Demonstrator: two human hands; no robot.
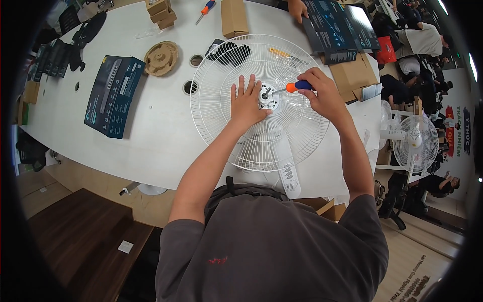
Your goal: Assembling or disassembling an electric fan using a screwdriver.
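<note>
A white wire fan guard (211, 108) lies over the fan's white hub (270, 99) on the table. My right hand (324, 95) grips a screwdriver (297, 87) with an orange and dark blue handle. Its shaft points left, and the tip meets the hub beside the central motor shaft. My left hand (246, 104) rests with fingers spread on the guard, just left of the hub. The fan's white control base (289, 178), with a row of buttons, extends below the guard toward me.
A dark boxed package (113, 95) and a round pulp tray (161, 58) stand left on the white table (151, 156). Another screwdriver (205, 11) and a cardboard box (234, 19) lie at the back. Someone's hand (298, 10) touches a large dark box (334, 30). Another fan (415, 138) stands at right.
</note>
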